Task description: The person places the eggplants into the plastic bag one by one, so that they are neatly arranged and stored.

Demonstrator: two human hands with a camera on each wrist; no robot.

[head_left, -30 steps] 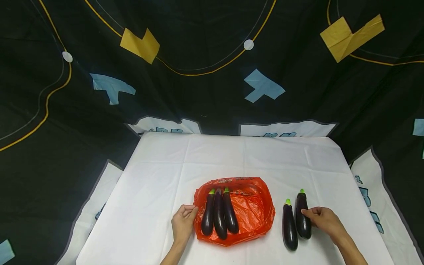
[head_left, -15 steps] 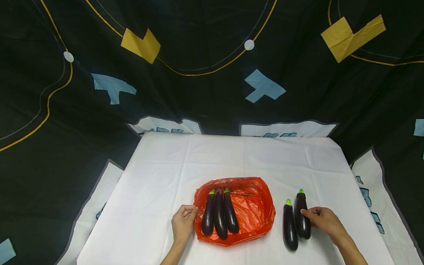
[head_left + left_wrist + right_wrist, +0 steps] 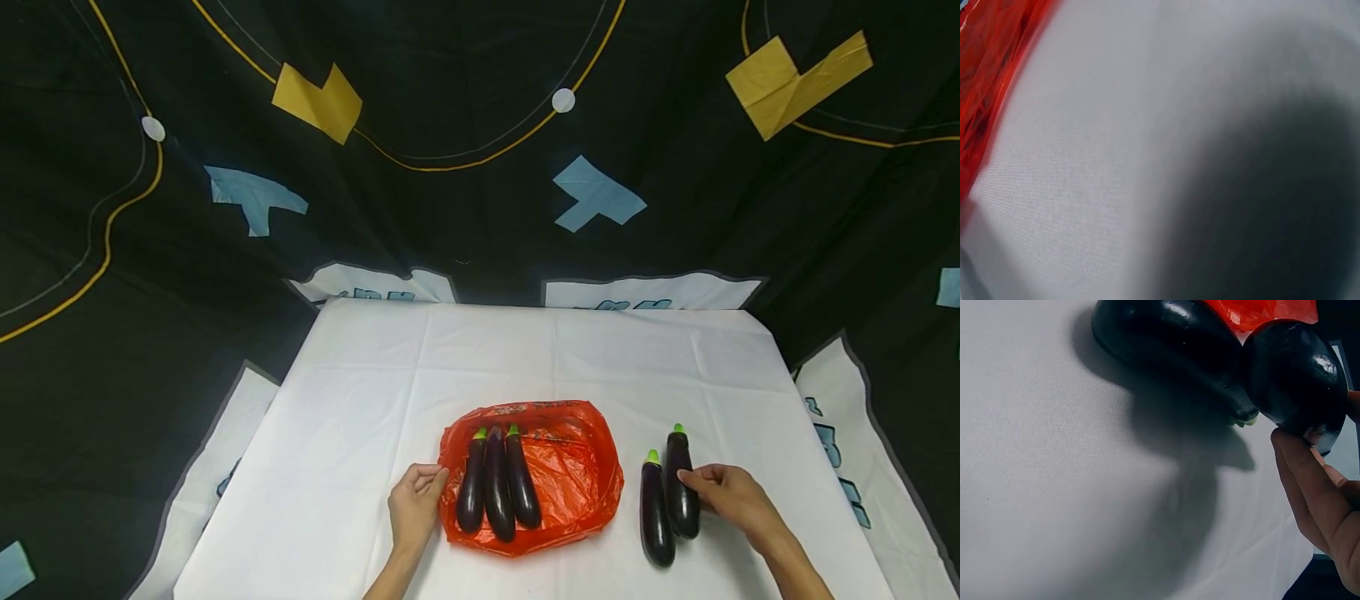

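A red plastic bag [image 3: 570,483] lies spread open on the white table, with three eggplants [image 3: 497,483] side by side in its left part. My left hand [image 3: 412,508] pinches the bag's left edge; the left wrist view catches only a strip of red plastic [image 3: 985,81]. To the right of the bag, my right hand [image 3: 735,500] grips an eggplant [image 3: 681,487] between thumb and fingers. Seen from the right wrist, this eggplant [image 3: 1297,378] appears slightly raised, fingers [image 3: 1313,472] along its side. Another eggplant [image 3: 656,517] lies on the cloth just left of it.
White cloth covers the table [image 3: 480,350]. Behind it hangs a black curtain [image 3: 450,217] with yellow and blue patches. A large dark blur fills the right side of the left wrist view.
The eggplant in my right hand has shifted slightly left and away from me. My left hand, the bag and the other eggplants have stayed in place.
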